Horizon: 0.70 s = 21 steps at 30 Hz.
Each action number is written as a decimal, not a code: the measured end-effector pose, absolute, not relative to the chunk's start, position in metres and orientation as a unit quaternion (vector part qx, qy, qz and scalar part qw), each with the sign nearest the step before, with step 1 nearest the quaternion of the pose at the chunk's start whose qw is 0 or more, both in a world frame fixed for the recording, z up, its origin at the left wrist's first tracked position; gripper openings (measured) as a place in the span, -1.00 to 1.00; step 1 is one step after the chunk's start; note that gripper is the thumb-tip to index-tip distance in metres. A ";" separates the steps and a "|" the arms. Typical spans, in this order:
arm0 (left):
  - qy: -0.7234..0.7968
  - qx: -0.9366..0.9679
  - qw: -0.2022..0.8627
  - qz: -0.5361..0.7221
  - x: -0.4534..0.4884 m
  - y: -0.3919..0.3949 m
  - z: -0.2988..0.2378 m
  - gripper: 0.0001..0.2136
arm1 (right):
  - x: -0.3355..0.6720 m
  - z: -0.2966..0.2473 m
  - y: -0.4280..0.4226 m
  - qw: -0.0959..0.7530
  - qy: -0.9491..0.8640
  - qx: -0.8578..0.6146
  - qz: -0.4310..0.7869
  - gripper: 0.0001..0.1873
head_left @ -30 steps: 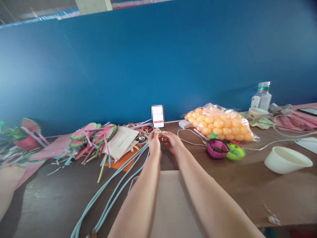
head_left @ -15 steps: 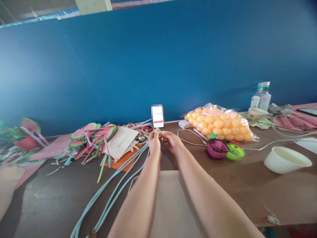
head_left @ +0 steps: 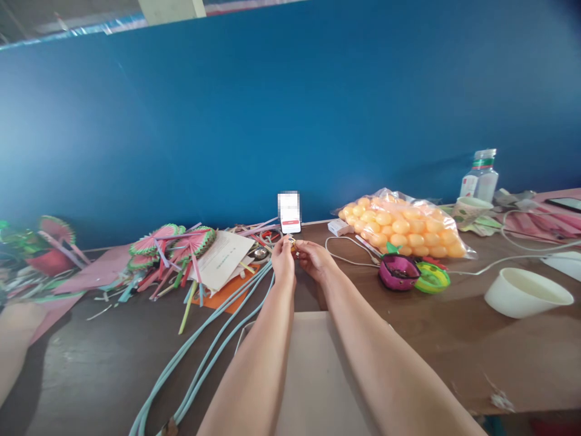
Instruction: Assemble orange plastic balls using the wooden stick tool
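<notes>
My left hand and my right hand meet over the brown table, fingertips pinched together on a small yellowish object that is too small to name. Both arms stretch forward above a beige sheet. Just beyond the fingers a white phone leans against the blue wall. Pale blue tubes run along the table to the left of my left arm.
A clear bag of orange balls lies at the right, with a purple and a green basket before it. A white bowl, a bottle and cables sit further right. Paper fans and sticks clutter the left. Another person's arm shows at the left edge.
</notes>
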<state>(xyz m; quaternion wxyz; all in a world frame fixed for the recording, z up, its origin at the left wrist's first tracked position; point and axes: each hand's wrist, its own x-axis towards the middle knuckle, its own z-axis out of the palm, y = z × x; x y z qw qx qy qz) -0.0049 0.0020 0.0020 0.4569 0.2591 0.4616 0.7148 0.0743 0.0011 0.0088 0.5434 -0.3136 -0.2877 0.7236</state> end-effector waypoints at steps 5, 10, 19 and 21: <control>0.464 0.258 0.456 0.714 -0.005 0.001 0.003 -0.78 | 0.074 0.008 0.002 0.544 -0.286 -0.311 0.725 -0.84; 0.463 0.262 0.456 0.713 -0.005 0.002 0.001 -0.78 | 0.074 0.009 0.001 0.541 -0.289 -0.310 0.726 -0.84; 0.458 0.274 0.446 0.718 -0.007 0.006 -0.005 -0.78 | 0.075 0.009 0.001 0.540 -0.299 -0.306 0.725 -0.86; 0.456 0.273 0.450 0.718 -0.006 0.005 -0.004 -0.77 | 0.075 0.008 0.002 0.540 -0.299 -0.306 0.725 -0.85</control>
